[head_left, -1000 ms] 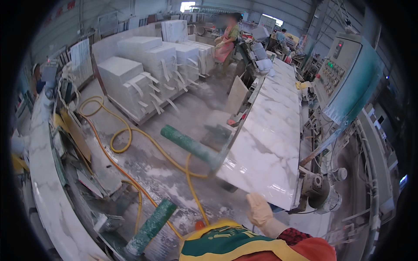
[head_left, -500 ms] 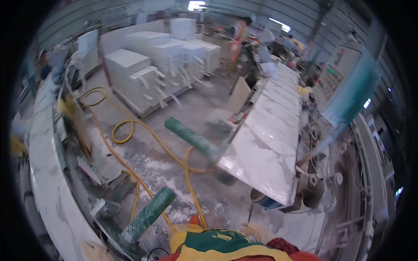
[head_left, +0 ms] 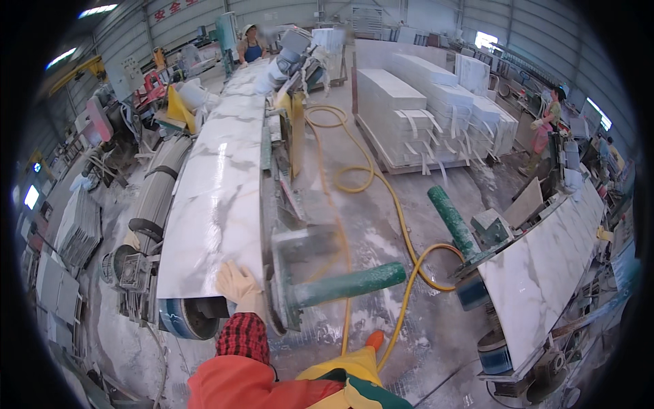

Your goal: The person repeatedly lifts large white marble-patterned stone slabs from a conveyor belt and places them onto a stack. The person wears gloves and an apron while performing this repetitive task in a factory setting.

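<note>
My left hand (head_left: 240,285), in a cream glove below a red-and-black checked cuff, reaches forward from a red-orange sleeve. Its fingers are stretched out, resting on the near right corner of a long, glossy white marble slab (head_left: 214,198) with grey veins. This slab lies on a conveyor, whose blue end roller (head_left: 180,319) shows beneath it. Beside the hand, a thick green post (head_left: 354,283) sticks out to the right from the conveyor's frame. My right hand is out of view.
A second conveyor on the right carries another veined white slab (head_left: 541,266). Yellow hose (head_left: 402,218) loops across the wet floor between the lines, near a second green post (head_left: 451,219). Stacked pale slabs (head_left: 392,102) stand behind. One person (head_left: 252,48) is far left, another (head_left: 545,123) far right.
The view has swung left, bringing the left conveyor toward the middle. My left hand has come fully into view on the slab; my right hand, near the lower edge before, has left the picture.
</note>
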{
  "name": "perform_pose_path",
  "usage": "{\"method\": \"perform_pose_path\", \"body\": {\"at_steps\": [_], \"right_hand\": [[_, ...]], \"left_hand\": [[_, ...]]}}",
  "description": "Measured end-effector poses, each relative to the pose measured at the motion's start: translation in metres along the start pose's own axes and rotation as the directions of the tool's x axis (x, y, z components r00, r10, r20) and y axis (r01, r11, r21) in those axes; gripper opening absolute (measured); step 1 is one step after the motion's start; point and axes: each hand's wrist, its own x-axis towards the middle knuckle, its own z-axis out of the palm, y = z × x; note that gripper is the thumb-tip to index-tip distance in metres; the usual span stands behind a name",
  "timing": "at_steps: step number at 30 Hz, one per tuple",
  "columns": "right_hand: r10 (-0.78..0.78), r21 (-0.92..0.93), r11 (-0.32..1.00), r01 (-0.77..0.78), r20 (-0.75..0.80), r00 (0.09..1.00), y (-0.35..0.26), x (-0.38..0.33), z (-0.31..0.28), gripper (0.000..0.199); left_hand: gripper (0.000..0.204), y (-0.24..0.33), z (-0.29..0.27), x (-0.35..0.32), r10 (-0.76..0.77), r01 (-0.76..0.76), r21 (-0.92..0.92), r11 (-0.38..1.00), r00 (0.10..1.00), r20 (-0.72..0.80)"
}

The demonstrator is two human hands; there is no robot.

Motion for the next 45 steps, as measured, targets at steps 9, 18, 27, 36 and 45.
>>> {"method": "perform_pose_path", "body": {"at_steps": [9,18,27,36,45], "right_hand": [[0.042,-0.027,0.999,-0.041,0.059,0.997,0.037,-0.016,0.049,0.049],[0.011,-0.069,0.998,-0.008,0.039,0.999,0.081,-0.048,0.064,0.046],[-0.058,-0.101,0.991,0.083,0.224,0.973,0.102,0.003,0.133,0.026],[-0.85,-0.592,0.176,0.786,0.311,0.425,-0.1,-0.142,0.446,0.039],[-0.728,-0.667,-0.524,0.53,0.674,0.129,-0.174,-0.047,0.562,0.072]], "left_hand": [[0.039,0.02,-0.04,0.007,-0.035,0.039,-0.059,0.998,0.997,0.069],[0.045,0.01,-0.054,0.008,0.014,0.018,-0.218,0.976,0.989,0.147],[0.052,-0.115,-0.049,0.035,0.558,-0.252,-0.705,0.663,0.794,0.241],[0.04,-0.267,-0.023,0.171,0.684,-0.564,-0.528,0.635,0.728,0.044],[0.052,-0.272,0.011,0.176,0.579,-0.417,-0.482,0.771,0.775,0.255]]}}
